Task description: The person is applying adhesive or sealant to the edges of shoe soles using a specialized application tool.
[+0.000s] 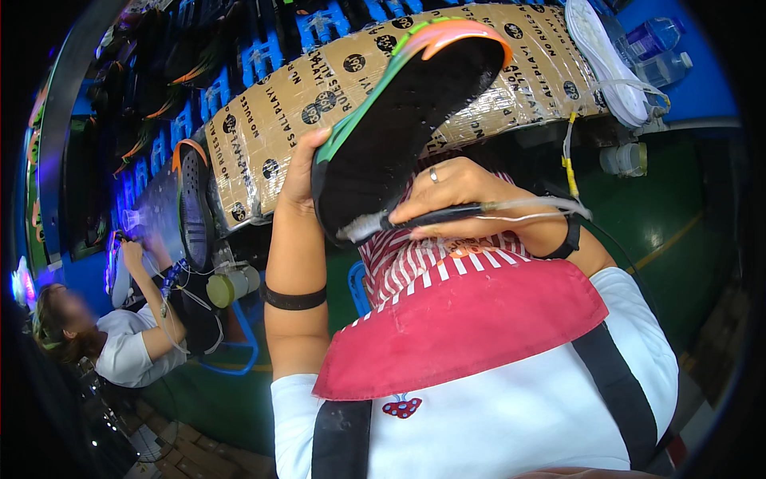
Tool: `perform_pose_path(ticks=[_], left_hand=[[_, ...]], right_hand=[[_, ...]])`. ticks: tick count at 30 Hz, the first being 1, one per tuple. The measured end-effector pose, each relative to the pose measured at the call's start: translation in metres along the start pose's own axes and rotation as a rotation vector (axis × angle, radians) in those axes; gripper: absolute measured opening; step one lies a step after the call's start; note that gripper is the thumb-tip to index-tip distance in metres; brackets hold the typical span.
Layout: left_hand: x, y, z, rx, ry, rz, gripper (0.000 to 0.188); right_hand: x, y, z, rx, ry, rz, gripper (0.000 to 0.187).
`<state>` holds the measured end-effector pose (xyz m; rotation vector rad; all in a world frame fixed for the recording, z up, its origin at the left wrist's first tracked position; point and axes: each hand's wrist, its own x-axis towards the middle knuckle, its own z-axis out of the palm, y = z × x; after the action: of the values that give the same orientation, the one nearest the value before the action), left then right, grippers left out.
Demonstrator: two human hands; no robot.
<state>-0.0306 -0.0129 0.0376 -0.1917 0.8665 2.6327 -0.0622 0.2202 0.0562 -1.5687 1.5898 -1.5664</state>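
Observation:
My left hand [306, 172] grips the left edge of a shoe sole [415, 104], held up and tilted. Its face toward me is black, and its raised rim runs from green to orange. In my right hand [455, 191], which wears a ring, is a brush with a black handle [437, 215]. Pale, wet-looking bristles [363, 227] touch the sole's near end, low on the black face. From the back of the handle a clear tube [550, 203] runs off to the right, past my wrist.
Plastic-wrapped cardboard [335, 88] covers the bench ahead. A white sole [608, 64] and plastic bottles [661, 52] lie at its right; a jar [624, 160] hangs below. Blue racks [327, 28] with dark soles stand behind. At left are another sole [194, 199], a jar [231, 286] and a co-worker [140, 343].

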Motion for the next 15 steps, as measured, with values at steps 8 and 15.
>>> perform_pose_path(ticks=[8,15], left_hand=[[0.006,0.013,0.012,0.373,0.228,-0.217,0.039],[0.010,0.021,0.023,0.440,0.243,-0.309,0.040]], right_hand=[[-0.003,-0.005,-0.004,-0.071,-0.129,-0.015,0.024],[0.001,-0.007,0.001,-0.230,0.017,-0.070,0.023]])
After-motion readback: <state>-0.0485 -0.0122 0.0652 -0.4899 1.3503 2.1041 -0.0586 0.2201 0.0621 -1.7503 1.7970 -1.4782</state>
